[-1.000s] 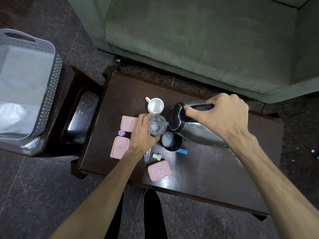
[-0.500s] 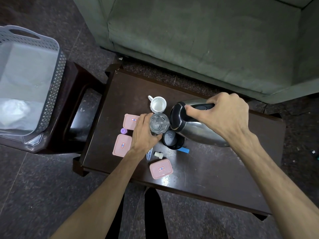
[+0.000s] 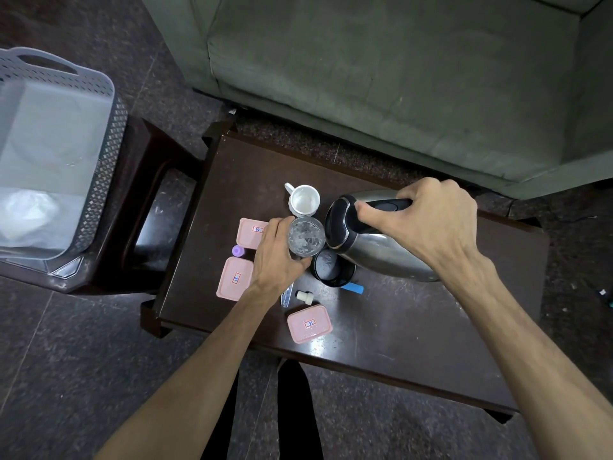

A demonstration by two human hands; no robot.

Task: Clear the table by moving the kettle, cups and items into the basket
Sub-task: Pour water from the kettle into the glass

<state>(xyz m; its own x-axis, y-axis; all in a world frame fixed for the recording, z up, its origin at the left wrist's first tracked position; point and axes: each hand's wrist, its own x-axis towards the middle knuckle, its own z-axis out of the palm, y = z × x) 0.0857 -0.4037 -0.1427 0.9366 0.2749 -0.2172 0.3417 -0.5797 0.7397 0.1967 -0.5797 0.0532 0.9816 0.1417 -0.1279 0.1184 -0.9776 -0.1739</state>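
Observation:
My right hand (image 3: 428, 224) grips the black handle of a steel kettle (image 3: 371, 250), which is tilted with its black lid toward a clear glass (image 3: 306, 240). My left hand (image 3: 275, 257) is wrapped around that glass from the left. A white cup (image 3: 304, 200) stands just behind the glass. The black kettle base (image 3: 331, 268) sits under the kettle's front. Three pink lidded boxes lie on the dark table (image 3: 414, 327): one (image 3: 251, 231) behind my left hand, one (image 3: 234, 277) to its left, one (image 3: 309, 323) near the front edge. The grey basket (image 3: 96, 180) stands at the far left.
The basket rests on a dark stool (image 3: 146, 207) left of the table and holds a white bag (image 3: 30, 210). A small purple cap (image 3: 238, 250), a white stopper (image 3: 302, 295), a blue strip (image 3: 353, 288) and a metal tool (image 3: 286, 297) lie on the table. A green sofa (image 3: 398, 78) stands behind.
Both hands keep their grips on the glass and the kettle, which have stayed where they were. The view has shifted slightly, so the table sits a little further right in frame.

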